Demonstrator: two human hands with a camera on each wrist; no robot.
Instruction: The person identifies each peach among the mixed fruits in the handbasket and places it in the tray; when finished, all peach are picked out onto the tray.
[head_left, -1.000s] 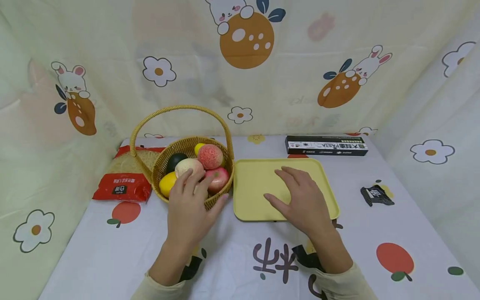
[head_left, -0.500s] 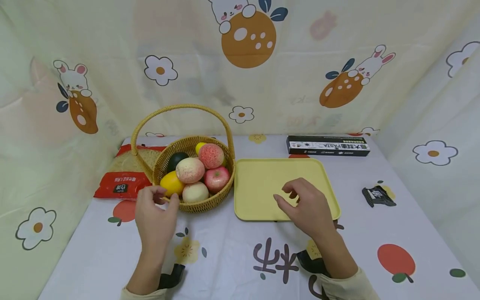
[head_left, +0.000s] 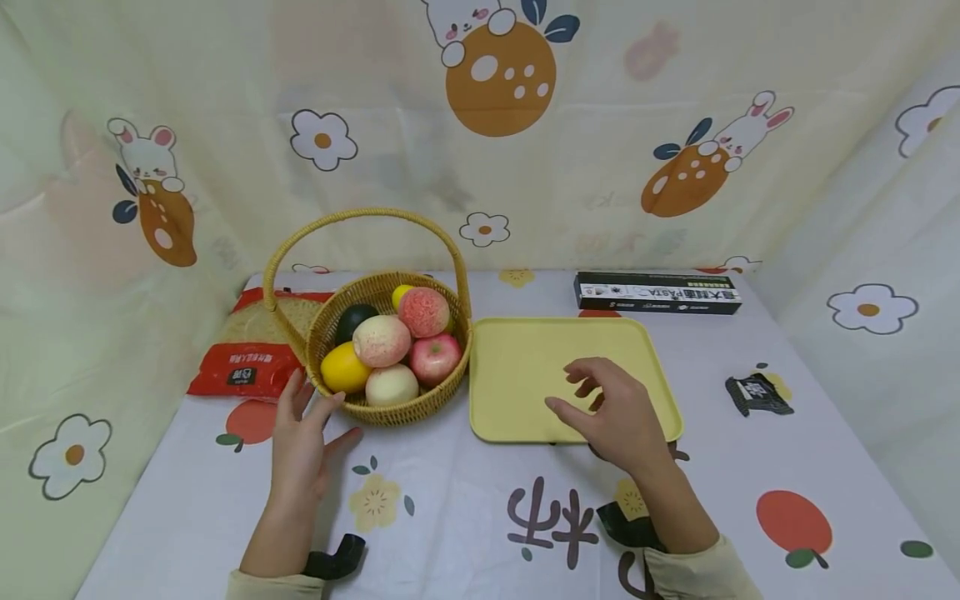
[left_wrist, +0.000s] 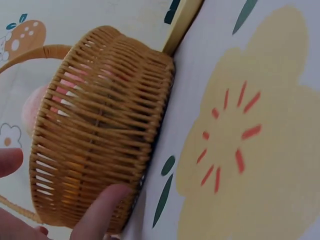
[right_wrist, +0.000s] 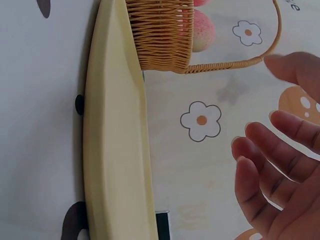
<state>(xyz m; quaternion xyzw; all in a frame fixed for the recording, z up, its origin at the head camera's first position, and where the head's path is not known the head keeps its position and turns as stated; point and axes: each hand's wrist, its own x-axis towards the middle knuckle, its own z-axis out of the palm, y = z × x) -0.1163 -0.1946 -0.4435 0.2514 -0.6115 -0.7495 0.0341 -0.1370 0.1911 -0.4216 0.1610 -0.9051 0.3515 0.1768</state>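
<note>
Left hand [head_left: 303, 442] drops from over the fruit [head_left: 381, 340] to the near left side of the basket [head_left: 427, 408]

A second ago it spread above the pile; now its fingers are loosely extended, holding nothing. Whether a fingertip touches the weave is hard to tell. The right hand [head_left: 618, 417] hovers over the yellow tray [head_left: 517, 375], its fingers more bent than before, also holding nothing. The basket stands upright on the cloth [head_left: 442, 533], just left of the tray, with the fruit inside. A red packet [head_left: 247, 371] lies beside it on the left; a black box [head_left: 660, 293] lies behind the tray.
</note>
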